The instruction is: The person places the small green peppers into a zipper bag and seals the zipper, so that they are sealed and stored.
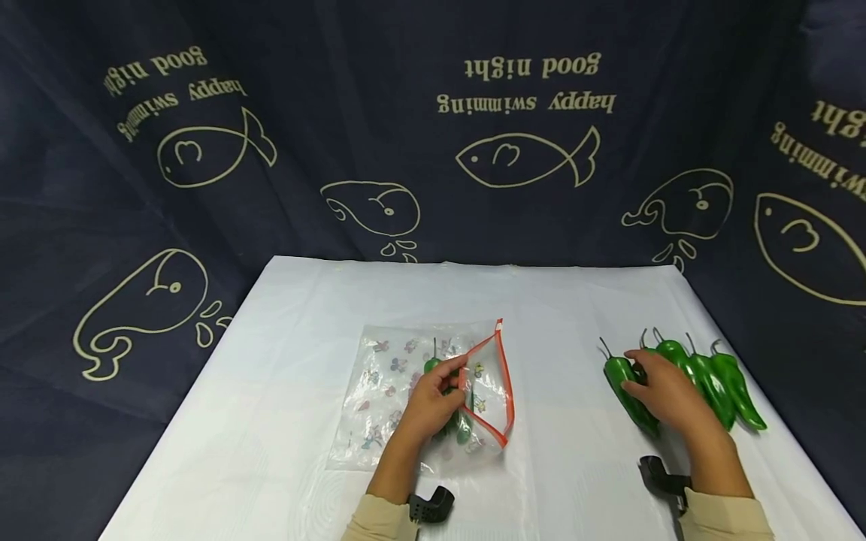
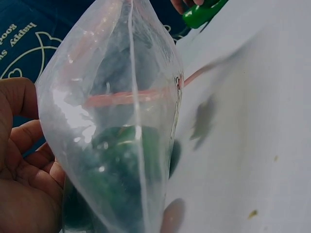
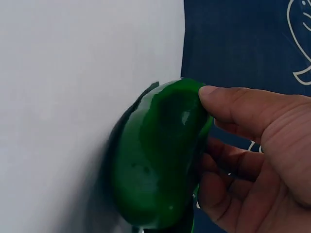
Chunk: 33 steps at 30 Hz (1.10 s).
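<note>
A clear printed zip bag [image 1: 382, 391] with a red zip edge lies on the table, its mouth spread toward the right. My left hand [image 1: 433, 398] pinches the near side of that mouth, fingers curled at the red edge. Green peppers [image 2: 121, 165] show blurred through the plastic in the left wrist view. On the right, my right hand [image 1: 670, 391] grips the leftmost loose green pepper [image 3: 155, 160] near its stem end, its fingertips on the pepper's side. In the head view this pepper slants with its stem pointing away.
Several more green peppers [image 1: 737, 387] lie side by side just right of the right hand, near the right edge of the white table [image 1: 561, 315]. A dark curtain [image 1: 379, 113] with fish and whale drawings hangs behind and along both sides.
</note>
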Each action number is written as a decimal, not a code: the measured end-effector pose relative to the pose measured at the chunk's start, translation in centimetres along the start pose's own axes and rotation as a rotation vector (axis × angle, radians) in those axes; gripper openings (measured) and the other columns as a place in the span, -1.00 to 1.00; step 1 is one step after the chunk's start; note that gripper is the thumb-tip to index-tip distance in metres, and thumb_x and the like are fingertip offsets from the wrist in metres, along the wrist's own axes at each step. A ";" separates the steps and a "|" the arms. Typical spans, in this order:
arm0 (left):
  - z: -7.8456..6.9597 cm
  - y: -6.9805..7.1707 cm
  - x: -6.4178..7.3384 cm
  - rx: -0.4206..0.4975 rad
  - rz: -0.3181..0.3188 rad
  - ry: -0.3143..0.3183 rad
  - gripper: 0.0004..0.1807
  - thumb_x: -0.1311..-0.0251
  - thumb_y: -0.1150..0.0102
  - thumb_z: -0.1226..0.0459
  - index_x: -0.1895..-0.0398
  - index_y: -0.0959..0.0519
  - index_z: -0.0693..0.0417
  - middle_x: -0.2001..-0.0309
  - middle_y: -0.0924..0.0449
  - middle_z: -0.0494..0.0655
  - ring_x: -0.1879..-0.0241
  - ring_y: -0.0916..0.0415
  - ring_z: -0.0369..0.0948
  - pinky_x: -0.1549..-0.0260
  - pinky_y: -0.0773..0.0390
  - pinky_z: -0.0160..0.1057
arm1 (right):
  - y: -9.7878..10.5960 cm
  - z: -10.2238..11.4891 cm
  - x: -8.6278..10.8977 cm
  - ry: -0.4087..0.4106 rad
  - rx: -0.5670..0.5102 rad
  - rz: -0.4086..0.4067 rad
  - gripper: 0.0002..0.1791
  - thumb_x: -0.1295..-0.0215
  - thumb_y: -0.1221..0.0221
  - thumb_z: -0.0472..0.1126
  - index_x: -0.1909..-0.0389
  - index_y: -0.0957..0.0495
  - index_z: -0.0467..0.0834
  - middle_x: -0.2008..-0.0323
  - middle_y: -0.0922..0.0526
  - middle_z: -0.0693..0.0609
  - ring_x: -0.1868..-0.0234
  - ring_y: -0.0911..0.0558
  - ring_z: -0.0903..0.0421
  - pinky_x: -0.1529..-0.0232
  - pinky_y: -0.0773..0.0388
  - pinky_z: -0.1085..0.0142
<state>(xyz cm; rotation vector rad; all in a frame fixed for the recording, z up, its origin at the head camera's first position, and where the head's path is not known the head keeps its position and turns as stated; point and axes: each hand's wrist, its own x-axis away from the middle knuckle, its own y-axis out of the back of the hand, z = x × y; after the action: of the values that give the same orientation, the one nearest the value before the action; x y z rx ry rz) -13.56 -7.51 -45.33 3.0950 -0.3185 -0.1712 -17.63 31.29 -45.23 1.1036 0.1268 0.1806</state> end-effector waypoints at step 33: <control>-0.1 -0.1 -0.1 0.008 0.009 -0.009 -0.37 -0.03 -0.03 0.61 -0.30 -0.40 0.44 -0.07 -0.46 0.47 0.05 -0.51 0.17 0.29 -0.48 -0.45 | 0.8 2.2 -1.5 0.093 -0.081 -0.026 -0.40 -0.26 -0.32 -0.20 -0.26 -0.40 -0.33 -0.05 -0.57 -0.29 0.18 -0.62 -0.09 0.32 -0.55 0.12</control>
<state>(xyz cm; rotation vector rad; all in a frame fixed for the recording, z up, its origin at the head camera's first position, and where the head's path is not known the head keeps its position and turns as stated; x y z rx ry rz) -13.68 -7.41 -45.25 3.1010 -0.3339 -0.1838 -18.71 29.38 -43.48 1.0129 0.2154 0.2119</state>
